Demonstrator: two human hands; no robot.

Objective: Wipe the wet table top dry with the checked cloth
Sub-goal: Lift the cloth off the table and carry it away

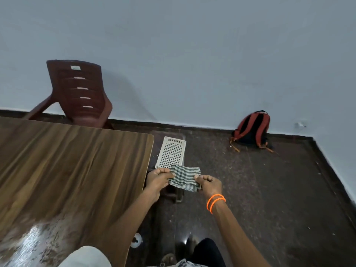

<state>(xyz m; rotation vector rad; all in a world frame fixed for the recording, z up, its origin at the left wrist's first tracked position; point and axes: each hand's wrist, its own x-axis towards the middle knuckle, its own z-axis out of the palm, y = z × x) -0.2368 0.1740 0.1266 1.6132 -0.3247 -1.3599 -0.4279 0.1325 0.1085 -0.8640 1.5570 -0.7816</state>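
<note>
A brown wood-grain laminate desk (73, 170) with rounded corners fills the left side, its near corner covered by a shiny wet patch (36, 241). Behind the desk, against the pale wall, stands a dark red moulded plastic chair (81, 93). Just past the desk's right edge, a white perforated plastic basket (171, 151) sits low near the dark speckled floor (269, 189). In front of the basket, off the desk and in the air, a small green-and-white checked cloth (185, 177) is stretched between both hands. The left hand (159, 179) has its grip pinched on the cloth's left edge; the right hand (209, 184), two orange bangles (215, 202) on its wrist, has its grip pinched on the right edge. Farther right, a red and black backpack (252, 130) leans against the wall.
</note>
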